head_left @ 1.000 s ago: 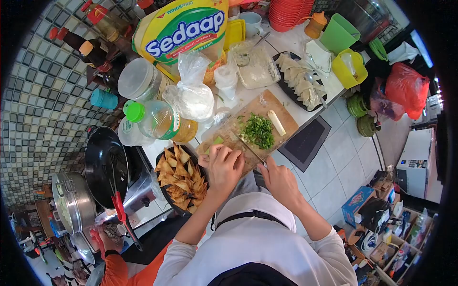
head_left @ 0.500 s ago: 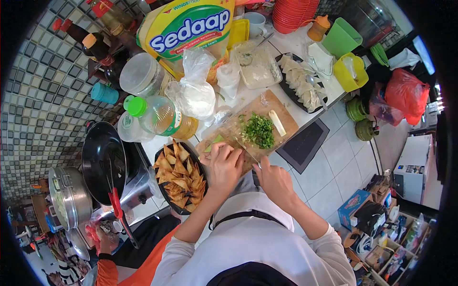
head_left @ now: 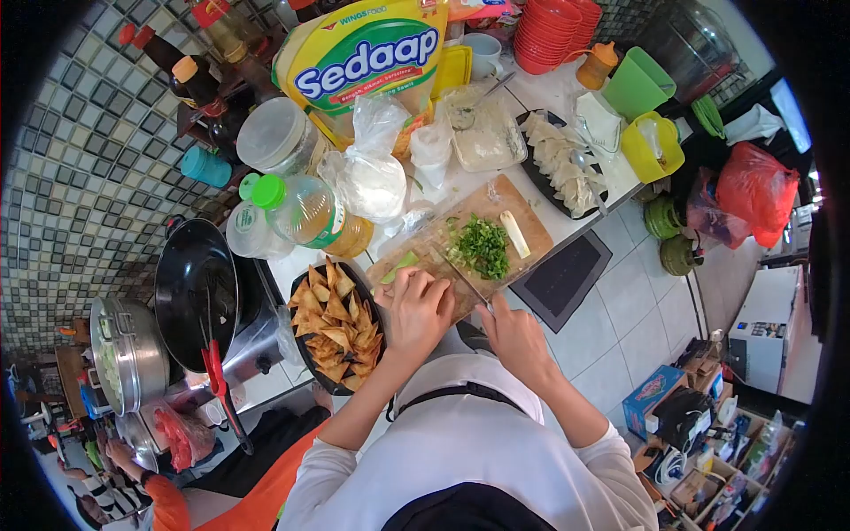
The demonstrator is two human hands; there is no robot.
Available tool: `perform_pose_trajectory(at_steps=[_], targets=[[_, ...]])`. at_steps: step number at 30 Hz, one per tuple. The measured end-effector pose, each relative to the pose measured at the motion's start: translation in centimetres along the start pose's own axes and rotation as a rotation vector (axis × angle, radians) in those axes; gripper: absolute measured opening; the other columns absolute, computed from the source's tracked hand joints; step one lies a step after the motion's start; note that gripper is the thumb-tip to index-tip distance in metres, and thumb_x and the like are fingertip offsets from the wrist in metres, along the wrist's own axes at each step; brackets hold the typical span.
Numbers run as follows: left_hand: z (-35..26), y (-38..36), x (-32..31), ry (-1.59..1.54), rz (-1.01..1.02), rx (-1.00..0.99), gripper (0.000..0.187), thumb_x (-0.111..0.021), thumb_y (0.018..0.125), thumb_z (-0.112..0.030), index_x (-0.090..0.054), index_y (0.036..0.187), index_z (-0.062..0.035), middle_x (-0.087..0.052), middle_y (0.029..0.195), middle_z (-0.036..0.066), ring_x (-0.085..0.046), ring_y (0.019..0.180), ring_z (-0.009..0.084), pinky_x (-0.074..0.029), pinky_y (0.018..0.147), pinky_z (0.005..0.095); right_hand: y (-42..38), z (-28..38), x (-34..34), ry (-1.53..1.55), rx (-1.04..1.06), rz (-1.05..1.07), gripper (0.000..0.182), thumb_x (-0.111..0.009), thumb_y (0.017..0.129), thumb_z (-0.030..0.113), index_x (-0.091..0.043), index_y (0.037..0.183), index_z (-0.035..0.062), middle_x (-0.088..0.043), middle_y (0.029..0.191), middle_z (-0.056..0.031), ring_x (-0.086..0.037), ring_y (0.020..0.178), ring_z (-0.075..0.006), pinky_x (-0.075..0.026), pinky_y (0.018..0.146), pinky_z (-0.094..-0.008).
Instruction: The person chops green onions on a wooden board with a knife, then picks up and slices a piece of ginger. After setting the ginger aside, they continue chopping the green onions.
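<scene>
Chopped greens [head_left: 481,249] on board [head_left: 498,200], knife [head_left: 466,278] apparently just left.

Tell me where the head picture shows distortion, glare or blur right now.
Head view: strong fisheye, black corners, tiled wall bending; head view: bright highlights on the steel pot; head view: chopped greens and cutting board fairly clear, no obvious blur.

From here I read "Sedaap" in big white letters across the yellow-and-green pouch [head_left: 363,66] — and above it, smaller, "WINGS FOOD". Its red strip carries a line too small for me to make out surely; under that I catch "Sawit", the words before it unclear. The green-capped bottle [head_left: 301,211] wears a label — its print blurred, like the lettering on the blue box [head_left: 653,398].
</scene>
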State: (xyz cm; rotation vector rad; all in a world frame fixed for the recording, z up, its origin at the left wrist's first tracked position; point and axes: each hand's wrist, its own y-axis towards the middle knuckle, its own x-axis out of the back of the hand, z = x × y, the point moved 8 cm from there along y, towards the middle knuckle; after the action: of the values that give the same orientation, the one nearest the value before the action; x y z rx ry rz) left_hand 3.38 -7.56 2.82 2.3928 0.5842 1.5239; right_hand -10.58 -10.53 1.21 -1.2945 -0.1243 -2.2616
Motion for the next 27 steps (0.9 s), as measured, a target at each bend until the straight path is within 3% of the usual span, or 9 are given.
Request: perform_pose_trajectory(at_steps=[15, 22, 27], targets=[[0.9, -0.1, -0.4, -0.041, 0.000, 0.073, 0.011, -0.073, 0.075, -0.021, -0.065, 0.073, -0.0136, -0.055, 0.073, -0.002, -0.051, 0.093, 0.0187, -0.026, 0.079, 0.0457, -0.7, 0.7, 0.1, -0.010, 0.019, 0.064, 0.028, -0.052, 0.095, 0.027, -0.047, 0.094, -0.0007, -0.054, 0.052, -0.0221, -0.057, 0.050, -0.0424, -0.045, 0.045, -0.0485], [0.5, 0.0, -0.3, -0.042, 0.035, 0.059, 0.007, -0.073, 0.074, -0.016, -0.067, 0.078, -0.0144, -0.054, 0.077, -0.002, -0.051, 0.095, 0.0198, -0.027, 0.078, 0.0465, 0.6, 1.2, -0.9, -0.139, 0.085, 0.001, 0.029, -0.053, 0.094, 0.030, -0.047, 0.090, 0.0022, -0.056, 0.050, -0.0181, -0.059, 0.045, -0.0383, -0.046, 0.037, -0.0445], [0.5, -0.2, -0.3, 0.032, 0.009, 0.065, 0.007, -0.072, 0.075, -0.015, -0.068, 0.080, -0.0153, -0.055, 0.078, -0.003, -0.051, 0.096, 0.0203, -0.027, 0.079, 0.0468, -0.4, 0.2, -0.4, -0.095, 0.054, 0.045, 0.031, -0.051, 0.095, 0.031, -0.047, 0.091, 0.0008, -0.057, 0.052, -0.0206, -0.060, 0.049, -0.0404, -0.047, 0.041, -0.0468]])
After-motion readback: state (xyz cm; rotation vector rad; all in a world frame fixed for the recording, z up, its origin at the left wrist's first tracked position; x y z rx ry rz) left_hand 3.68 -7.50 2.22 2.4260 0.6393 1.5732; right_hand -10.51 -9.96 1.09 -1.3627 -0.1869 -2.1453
